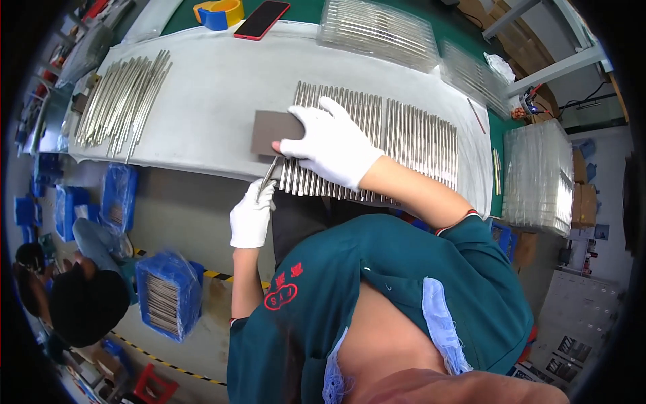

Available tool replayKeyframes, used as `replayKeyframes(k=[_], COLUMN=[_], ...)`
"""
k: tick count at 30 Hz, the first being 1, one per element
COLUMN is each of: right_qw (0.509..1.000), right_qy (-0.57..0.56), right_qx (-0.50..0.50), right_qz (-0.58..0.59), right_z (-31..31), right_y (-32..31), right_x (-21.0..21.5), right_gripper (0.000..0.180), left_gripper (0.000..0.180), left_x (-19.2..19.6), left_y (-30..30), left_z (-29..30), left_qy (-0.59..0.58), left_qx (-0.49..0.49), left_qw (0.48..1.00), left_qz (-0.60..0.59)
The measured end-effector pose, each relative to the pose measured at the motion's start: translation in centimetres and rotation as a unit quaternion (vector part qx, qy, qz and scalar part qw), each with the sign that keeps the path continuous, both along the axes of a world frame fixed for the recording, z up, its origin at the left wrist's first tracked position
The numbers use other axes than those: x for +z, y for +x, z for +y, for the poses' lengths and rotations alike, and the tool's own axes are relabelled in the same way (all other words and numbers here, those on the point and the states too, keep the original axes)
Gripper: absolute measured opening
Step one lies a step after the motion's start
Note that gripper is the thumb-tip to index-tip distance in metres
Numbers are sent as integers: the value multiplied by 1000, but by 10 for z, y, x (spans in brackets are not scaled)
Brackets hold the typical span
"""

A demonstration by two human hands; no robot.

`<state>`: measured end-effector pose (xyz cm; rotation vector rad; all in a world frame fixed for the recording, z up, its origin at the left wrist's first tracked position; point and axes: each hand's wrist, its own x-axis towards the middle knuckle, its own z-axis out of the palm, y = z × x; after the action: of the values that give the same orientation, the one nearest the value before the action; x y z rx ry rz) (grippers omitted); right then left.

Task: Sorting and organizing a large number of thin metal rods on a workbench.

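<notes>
My left hand, in a white glove, is closed round the near end of a slim metal rod at the table's front edge. The rod slants up toward a flat grey-brown rectangular pad. My right hand, also gloved, grips the right part of this pad; one bare fingertip pokes out of the glove at its lower edge. Under and beside my right hand and forearm lie silvery metal rods side by side in two groups, partly hidden by them. Whether the pad touches the held rod is hidden.
Looser metal rods lie on the white-covered table at left. A tape dispenser, a phone and clear trays line the back. Stacked clear trays stand right. Blue bins and a person are at lower left.
</notes>
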<state>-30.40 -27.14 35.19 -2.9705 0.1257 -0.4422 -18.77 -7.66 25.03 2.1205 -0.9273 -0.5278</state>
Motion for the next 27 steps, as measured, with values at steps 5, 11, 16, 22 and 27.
replayKeyframes(k=[5, 11, 16, 22, 27], right_qw=[999, 999, 998, 999, 999], right_qy=[5, 12, 30, 41, -5], right_qx=[1, -30, 0, -7, -17], right_qz=[40, 3, 63, 23, -37], right_z=[-1, -2, -10, 2, 3], right_y=[-23, 13, -53, -43, 8], right_x=[5, -5, 7, 19, -15], right_gripper=[43, 46, 46, 49, 48], left_gripper=[23, 23, 27, 29, 22], left_x=[3, -3, 7, 3, -11], left_y=[4, 3, 2, 2, -5], left_z=[1, -3, -6, -6, -1], left_qy=[32, 3, -6, -30, -38], left_qx=[5, 0, 35, 88, 62], left_qw=[989, 1000, 994, 972, 997], left_qz=[143, -27, 101, 216, 10])
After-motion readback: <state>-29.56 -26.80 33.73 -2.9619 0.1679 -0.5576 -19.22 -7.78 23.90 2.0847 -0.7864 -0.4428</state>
